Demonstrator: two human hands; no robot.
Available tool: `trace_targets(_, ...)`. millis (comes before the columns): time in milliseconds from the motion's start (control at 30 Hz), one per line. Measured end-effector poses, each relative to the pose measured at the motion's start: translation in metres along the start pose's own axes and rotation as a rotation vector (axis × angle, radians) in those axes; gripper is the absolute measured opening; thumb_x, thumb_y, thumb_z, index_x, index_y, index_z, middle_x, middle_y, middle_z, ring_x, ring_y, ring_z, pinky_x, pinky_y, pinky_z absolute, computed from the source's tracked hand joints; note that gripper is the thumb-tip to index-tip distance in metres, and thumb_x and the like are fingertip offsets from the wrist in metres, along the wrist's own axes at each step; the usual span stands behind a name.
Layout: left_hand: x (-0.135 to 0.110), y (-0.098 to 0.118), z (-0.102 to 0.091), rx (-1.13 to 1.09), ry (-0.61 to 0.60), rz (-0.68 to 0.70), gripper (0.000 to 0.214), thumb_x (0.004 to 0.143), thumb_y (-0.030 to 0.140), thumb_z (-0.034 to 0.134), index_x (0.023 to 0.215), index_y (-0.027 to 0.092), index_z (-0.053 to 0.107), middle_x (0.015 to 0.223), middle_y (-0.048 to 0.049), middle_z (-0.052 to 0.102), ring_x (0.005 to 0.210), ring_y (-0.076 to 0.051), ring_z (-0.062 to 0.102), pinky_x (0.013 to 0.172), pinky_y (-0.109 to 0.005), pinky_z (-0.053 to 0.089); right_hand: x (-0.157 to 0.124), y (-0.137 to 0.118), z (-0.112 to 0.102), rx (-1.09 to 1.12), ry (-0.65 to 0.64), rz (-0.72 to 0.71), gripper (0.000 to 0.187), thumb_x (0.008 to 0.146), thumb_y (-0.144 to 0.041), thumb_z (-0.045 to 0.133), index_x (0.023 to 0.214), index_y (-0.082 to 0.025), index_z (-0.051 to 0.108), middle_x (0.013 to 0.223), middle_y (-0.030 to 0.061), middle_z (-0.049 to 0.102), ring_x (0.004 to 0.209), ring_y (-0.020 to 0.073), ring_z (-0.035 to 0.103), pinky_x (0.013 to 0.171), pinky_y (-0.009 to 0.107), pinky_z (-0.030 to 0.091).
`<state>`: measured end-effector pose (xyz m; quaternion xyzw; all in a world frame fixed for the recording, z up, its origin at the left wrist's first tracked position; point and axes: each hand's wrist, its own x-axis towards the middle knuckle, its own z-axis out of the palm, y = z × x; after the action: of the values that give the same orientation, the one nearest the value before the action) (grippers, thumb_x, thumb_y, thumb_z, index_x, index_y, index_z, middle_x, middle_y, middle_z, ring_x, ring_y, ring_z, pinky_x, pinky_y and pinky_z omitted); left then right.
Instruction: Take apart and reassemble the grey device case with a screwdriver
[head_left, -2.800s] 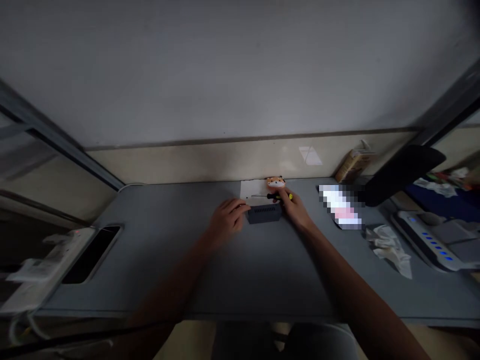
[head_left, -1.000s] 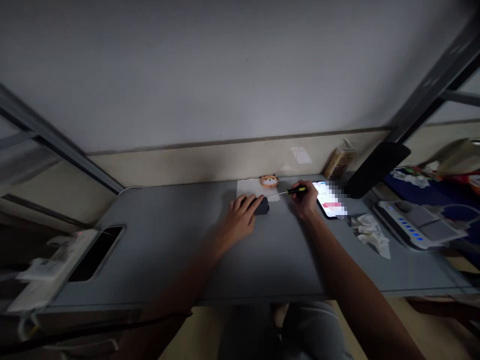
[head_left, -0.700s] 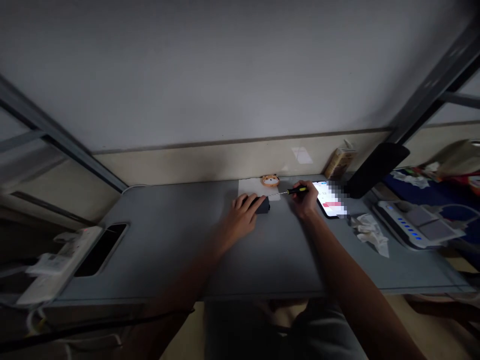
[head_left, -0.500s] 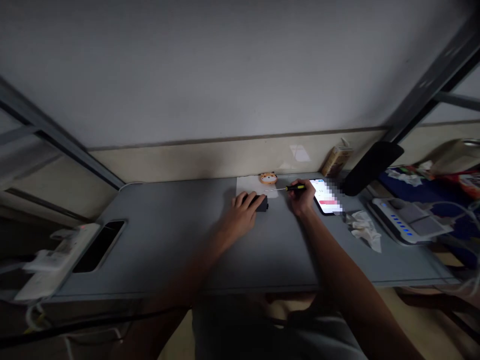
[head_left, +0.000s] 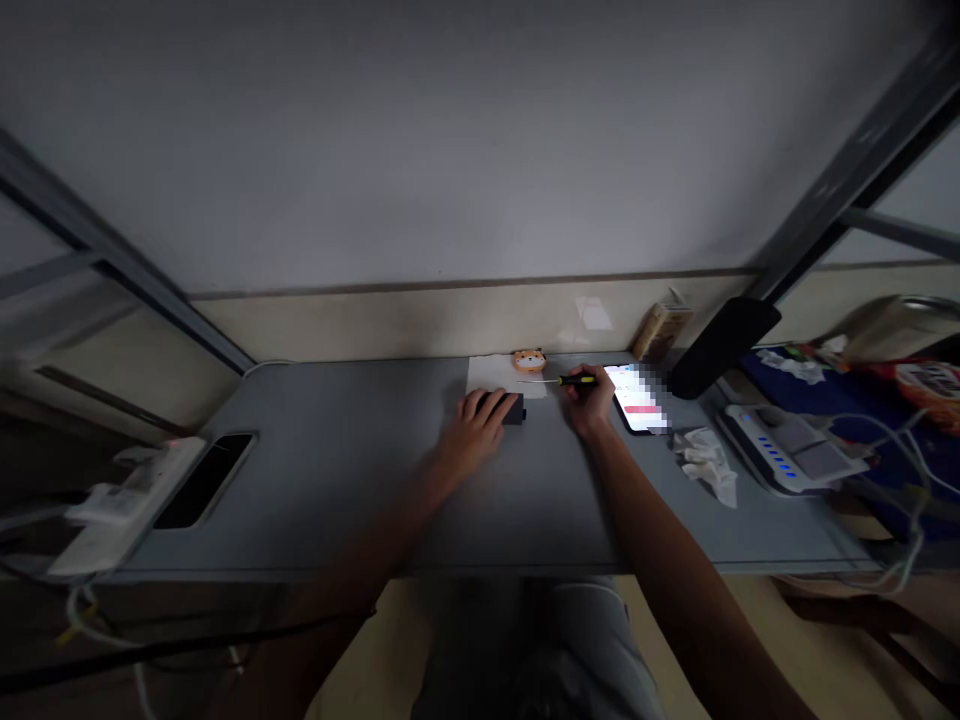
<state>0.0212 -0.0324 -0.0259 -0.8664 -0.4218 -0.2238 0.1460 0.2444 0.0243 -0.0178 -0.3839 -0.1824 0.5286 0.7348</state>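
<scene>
My left hand (head_left: 478, 425) is closed over a small dark box (head_left: 514, 409) on the grey desk, its fingers curled across the top. A short black knob sticks out of the box's right side. My right hand (head_left: 590, 402) grips a screwdriver (head_left: 571, 380) by its black and yellow handle, the thin metal shaft pointing left. The shaft's tip is over a white sheet of paper (head_left: 486, 372), a little behind the box and apart from it. An orange animal-face item (head_left: 529, 360) sits at the back edge of the paper.
A lit phone (head_left: 637, 398) lies right of my right hand, near a crumpled tissue (head_left: 705, 463). Behind stand a small carton (head_left: 662, 331) and a dark cylinder (head_left: 724, 347). A charging station (head_left: 780, 455) is further right. Another phone (head_left: 208, 480) and a power strip (head_left: 124, 510) lie left.
The whole view has shifted slightly. Both hands keep their holds, the left on the dark box and the right on the screwdriver, with little visible change between them.
</scene>
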Motion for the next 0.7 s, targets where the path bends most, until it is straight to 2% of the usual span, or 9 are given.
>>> trace_targets(367,0.002,0.000,-0.008,-0.077,-0.009,-0.027,0.061,0.091,0.008,0.048,0.150,0.024,0.052,0.140,-0.0110,0.062,0.125,-0.030,0.051,0.101,-0.043,0.047,-0.009,-0.010,0.006,0.010,0.012,-0.003,0.026,0.071,-0.038,0.067,0.062,-0.022,0.049,0.055,-0.0044,0.056,0.039,0.0069,0.040,0.034,0.021,0.027)
trace_targets(700,0.003,0.000,-0.012,-0.103,-0.112,-0.053,0.063,0.088,0.008,0.055,0.148,0.026,0.055,0.139,-0.0117,0.062,0.126,-0.033,0.050,0.100,-0.046,0.047,-0.015,-0.017,0.011,0.033,0.028,0.028,0.022,0.071,-0.032,0.064,0.058,-0.021,0.050,0.053,-0.0040,0.054,0.038,0.0062,0.038,0.034,0.021,0.026)
